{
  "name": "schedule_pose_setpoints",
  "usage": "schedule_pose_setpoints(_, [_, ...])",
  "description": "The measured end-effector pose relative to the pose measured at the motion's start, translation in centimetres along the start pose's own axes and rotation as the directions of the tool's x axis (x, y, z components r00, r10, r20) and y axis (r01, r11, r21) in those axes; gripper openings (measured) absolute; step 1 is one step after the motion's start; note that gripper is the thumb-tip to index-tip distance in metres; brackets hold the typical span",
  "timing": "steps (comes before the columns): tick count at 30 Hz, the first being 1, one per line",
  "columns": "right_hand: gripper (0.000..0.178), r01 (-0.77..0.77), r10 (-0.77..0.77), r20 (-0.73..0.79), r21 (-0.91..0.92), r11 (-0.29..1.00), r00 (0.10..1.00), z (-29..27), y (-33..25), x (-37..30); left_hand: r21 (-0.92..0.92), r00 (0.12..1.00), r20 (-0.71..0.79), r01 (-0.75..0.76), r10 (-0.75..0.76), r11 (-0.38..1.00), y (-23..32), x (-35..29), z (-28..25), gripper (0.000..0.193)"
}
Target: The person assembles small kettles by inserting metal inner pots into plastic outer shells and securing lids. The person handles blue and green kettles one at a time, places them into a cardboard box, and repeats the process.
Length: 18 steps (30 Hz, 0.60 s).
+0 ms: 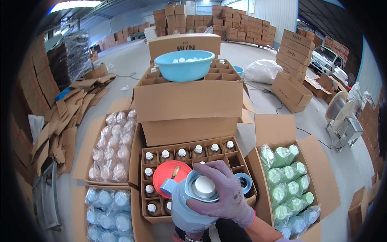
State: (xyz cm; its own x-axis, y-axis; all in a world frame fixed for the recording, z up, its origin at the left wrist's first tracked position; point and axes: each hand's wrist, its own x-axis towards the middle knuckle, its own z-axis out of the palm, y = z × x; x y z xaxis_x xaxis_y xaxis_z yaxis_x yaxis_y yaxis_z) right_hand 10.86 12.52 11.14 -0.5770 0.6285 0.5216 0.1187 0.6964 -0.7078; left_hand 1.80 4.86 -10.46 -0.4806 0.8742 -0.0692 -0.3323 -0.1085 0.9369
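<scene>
Light-blue thermos jug (186,215) in right hand (229,197)
Clasped around rim (189,187), twelve to seven o'clock; left fingers: cannot tell.

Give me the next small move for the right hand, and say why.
Probably a slight twist of the blue collar with the right hand: that hand is wrapped over it, and it sits at the top of the jug, around the white cap. How tight it is, I can't tell.
</scene>
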Motion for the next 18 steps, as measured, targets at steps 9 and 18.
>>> schedule_pose_setpoints(9, [0.074, 0.110, -0.183, 0.241, 0.287, 0.951, 0.953, -0.5, 1.7, 0.7, 0.035, 0.992, -0.087, 0.092, -0.089, 0.995, -0.4, -2.5, -1.7, 0.052])
schedule_pose_setpoints(18, [0.099, 0.227, -0.238, 0.024, 0.219, 0.949, 0.971, -3.8, 4.1, -11.9, -0.401, 0.920, 0.359, 0.303, -0.155, 0.865, 7.8, -1.2, -10.4, 0.052])
